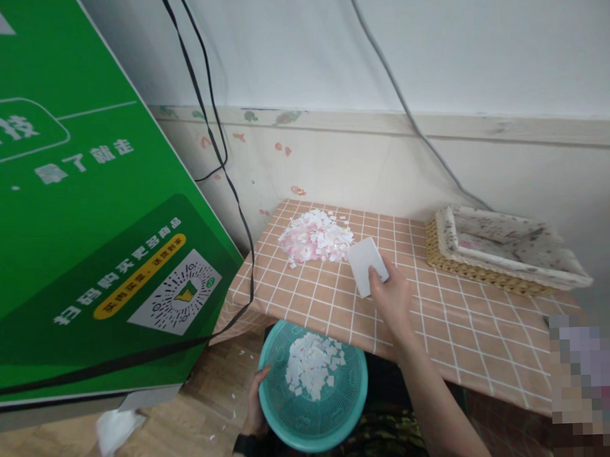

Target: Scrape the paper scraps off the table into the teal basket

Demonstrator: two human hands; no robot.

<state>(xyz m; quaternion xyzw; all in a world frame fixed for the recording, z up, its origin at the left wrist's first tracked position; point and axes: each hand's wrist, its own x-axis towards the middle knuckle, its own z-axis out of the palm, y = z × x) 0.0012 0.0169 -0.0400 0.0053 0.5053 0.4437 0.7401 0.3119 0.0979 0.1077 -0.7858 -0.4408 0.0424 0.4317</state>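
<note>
My left hand (256, 402) grips the left rim of a teal plastic colander (312, 436), held at my lap just below the table's edge. Small white paper scraps (312, 365) lie in it. Over the table, my right hand (393, 293) holds a flat white rectangular card (364, 266), thumb on top and the other fingers hidden beneath. Just left of the card is a heap of white and pinkish paper pieces (316, 236) on the checked tablecloth (307, 288).
A wicker basket (497, 278) with a patterned cloth lining stands at the table's right, near the wall. On the left rises a large green cabinet (84, 216) with a black strap (246, 257) hanging beside it. A white plastic bag (116, 432) and stray scraps lie on the wooden floor.
</note>
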